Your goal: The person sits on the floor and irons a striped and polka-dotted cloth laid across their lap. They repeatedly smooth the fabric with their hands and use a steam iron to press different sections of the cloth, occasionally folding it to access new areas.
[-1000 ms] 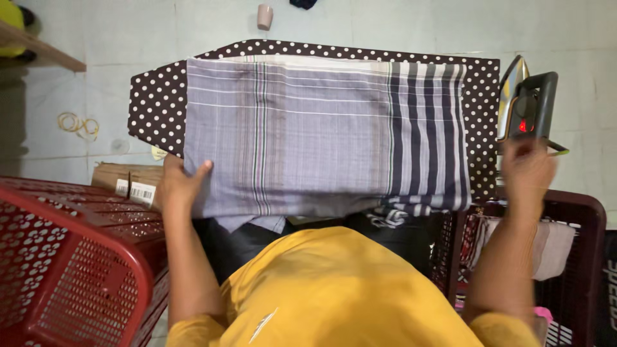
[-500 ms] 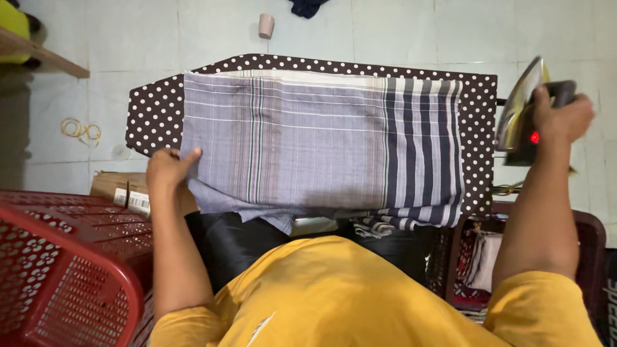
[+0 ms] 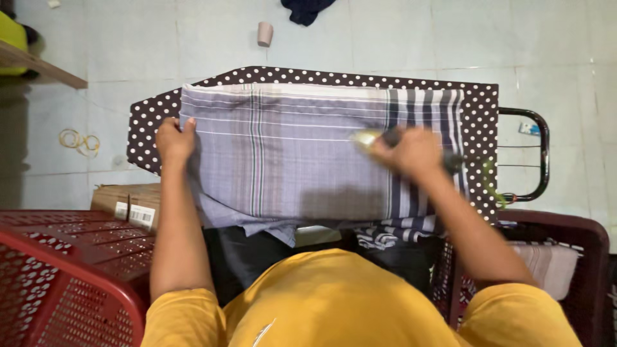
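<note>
- Pale tiled floor [image 3: 398, 38], greyish-white with thin grout lines, evenly lit and lightly scuffed
- A small pinkish cup [image 3: 265, 33] lies on the tiles beyond the board's far edge; a dark crumpled cloth [image 3: 307, 9] sits near it at the top of the view
- A wooden shelf edge [image 3: 42, 64] juts in at the upper left — something yellow-green rests above it
- A loop of yellow cord [image 3: 78, 140] lies on the floor at the left
- A cardboard box [image 3: 125, 200] stands beside a red plastic basket [image 3: 58, 276] — its walls are perforated
- A dark maroon basket [image 3: 578, 231] at the right holds folded fabric
- A black metal rack [image 3: 536, 154] stands out at the right
</note>
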